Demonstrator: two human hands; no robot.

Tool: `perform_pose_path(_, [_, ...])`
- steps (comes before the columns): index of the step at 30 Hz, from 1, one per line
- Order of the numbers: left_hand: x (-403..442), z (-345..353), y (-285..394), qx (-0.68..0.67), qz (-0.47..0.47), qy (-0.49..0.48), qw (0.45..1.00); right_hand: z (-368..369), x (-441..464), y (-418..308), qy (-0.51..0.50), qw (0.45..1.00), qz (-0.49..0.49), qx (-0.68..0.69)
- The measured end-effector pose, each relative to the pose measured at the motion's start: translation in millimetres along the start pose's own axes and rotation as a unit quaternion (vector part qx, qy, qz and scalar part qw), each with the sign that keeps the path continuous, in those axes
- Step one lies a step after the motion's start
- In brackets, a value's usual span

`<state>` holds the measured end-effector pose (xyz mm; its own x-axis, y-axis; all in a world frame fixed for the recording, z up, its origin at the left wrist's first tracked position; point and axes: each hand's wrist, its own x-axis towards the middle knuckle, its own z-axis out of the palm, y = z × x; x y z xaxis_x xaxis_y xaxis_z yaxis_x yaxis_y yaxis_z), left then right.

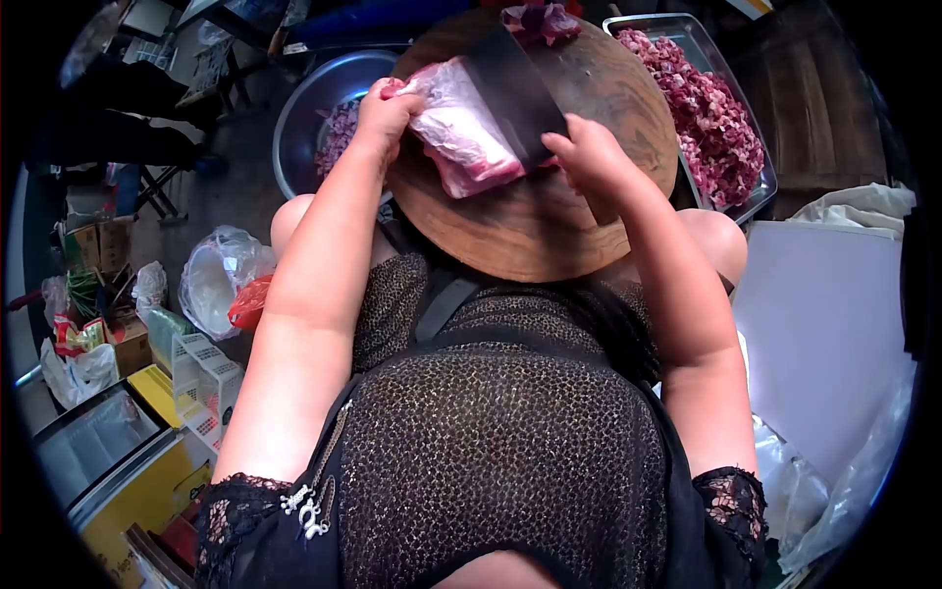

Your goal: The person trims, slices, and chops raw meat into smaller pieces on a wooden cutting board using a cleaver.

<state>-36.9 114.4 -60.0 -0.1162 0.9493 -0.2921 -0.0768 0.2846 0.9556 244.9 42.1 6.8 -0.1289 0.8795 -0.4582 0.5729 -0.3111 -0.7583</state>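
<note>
A slab of raw meat [459, 128] with a pale, fatty face lies on a round wooden chopping block [530, 236]. My left hand [386, 120] grips its left end, fingers closed over the edge. In my right hand [589, 157] is a cleaver [520, 93], its wide dark blade standing along the slab's right side. The blade hides that side, so I cannot tell how deep it is in the meat. A smaller meat piece [542, 22] sits at the block's far edge.
Right of the block, a metal tray [768, 147] holds a heap of chopped meat [702, 118]. Left stands a metal basin [294, 128] with meat bits inside. A pale board [819, 324] is at my right; plastic bags [221, 280] and a white basket [204, 378] are at my left.
</note>
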Motion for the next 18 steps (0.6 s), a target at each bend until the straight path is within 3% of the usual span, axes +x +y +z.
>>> perform_pose_path(1, [2.6,-4.1,-5.5,0.004,0.008,0.0,1.0,2.3,-0.6,10.2,0.005,0.999,0.002,0.033])
perform_pose_path(3, [-0.2,-4.1,-9.5,0.212,0.099,0.05,0.971,7.5,-8.8,25.6,0.014,0.998,0.02,0.057])
perform_pose_path(4, [-7.8,0.3,-8.2,0.33,0.145,0.081,0.929,8.9,-13.2,28.8,0.02,0.996,0.04,0.076])
perform_pose_path(7, [-41.9,24.7,22.1,0.54,0.475,0.054,0.692,18.1,-19.0,29.2,0.034,0.994,0.029,0.096])
perform_pose_path(9, [-60.8,37.6,26.8,0.653,0.55,-0.125,0.506,21.7,-20.5,29.3,0.038,0.995,0.024,0.086])
perform_pose_path(10, [-71.8,37.0,29.3,0.636,0.427,-0.341,0.545,22.4,-23.8,26.3,0.046,0.997,0.013,0.068])
perform_pose_path(11, [-87.9,38.4,26.2,0.608,0.426,-0.338,0.578,23.1,-27.0,25.0,0.053,0.997,0.004,0.05])
perform_pose_path(14, [-100.2,39.0,31.4,0.644,0.392,-0.291,0.589,22.0,-34.1,31.7,0.058,0.996,0.001,0.061])
perform_pose_path(18, [-89.8,27.0,21.9,0.582,0.444,-0.273,0.624,25.7,-55.6,33.3,0.08,0.997,-0.019,0.003])
